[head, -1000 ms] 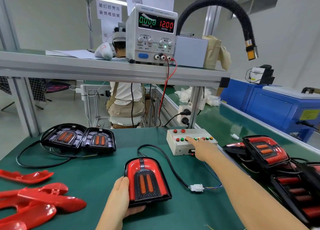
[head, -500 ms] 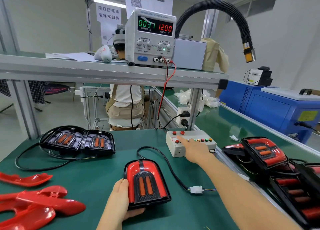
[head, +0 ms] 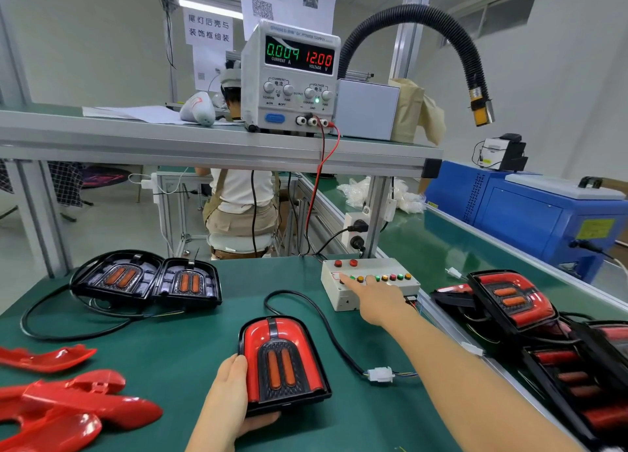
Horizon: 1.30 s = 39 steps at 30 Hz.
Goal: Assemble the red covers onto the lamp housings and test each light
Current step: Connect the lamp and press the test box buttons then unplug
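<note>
The assembled lamp (head: 283, 363), its glossy red cover already seated round two orange light bars, lies flat on the green bench mat (head: 190, 336) at the near centre. The left hand (head: 231, 400) grips its near left corner, thumb laid along the left edge and fingers curled under the front rim. A black cable (head: 316, 319) runs from the lamp's far end, loops across the mat and ends at a white connector (head: 380, 374) lying to the lamp's right. Beyond the connector the right hand (head: 377, 302) reaches out to a pale switch box (head: 373, 291). Its forefinger is straight, with the tip on the left end of the box's row of coloured buttons; the other fingers look folded back, holding nothing. At the far left of the mat two black lamp housings (head: 125, 278) sit side by side and touching, without covers, their leads trailing around them. Loose red covers (head: 68, 407) are heaped at the near left corner. To the right, on the conveyor side, several finished lamps (head: 513, 298) lie overlapping. On the shelf above stands a DC power supply (head: 292, 77) showing 0.009 for current and 12.00 for voltage, with red and black leads dropping from it toward the bench. A black corrugated hose (head: 441, 26) arches beside it, and a blue machine (head: 526, 213) stands at far right.
</note>
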Motion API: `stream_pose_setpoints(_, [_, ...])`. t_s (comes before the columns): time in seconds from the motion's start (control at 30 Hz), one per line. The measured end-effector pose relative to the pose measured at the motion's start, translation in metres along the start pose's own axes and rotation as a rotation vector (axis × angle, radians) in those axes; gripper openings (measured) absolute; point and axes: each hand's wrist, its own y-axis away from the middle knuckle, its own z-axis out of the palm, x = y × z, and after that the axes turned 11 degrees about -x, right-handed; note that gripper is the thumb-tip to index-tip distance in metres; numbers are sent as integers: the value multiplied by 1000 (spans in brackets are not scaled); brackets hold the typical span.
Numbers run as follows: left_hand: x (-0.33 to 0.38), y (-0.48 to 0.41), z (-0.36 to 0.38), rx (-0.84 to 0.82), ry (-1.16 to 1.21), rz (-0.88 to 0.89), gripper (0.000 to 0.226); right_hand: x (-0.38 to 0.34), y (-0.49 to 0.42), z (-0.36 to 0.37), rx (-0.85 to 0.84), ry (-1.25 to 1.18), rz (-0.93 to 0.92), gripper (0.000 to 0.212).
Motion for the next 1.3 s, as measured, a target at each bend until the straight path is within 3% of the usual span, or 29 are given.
stream_pose_setpoints(1.3, [5, 17, 4, -13, -21, 69, 26, -2, 1, -2, -56, -23, 15, 84])
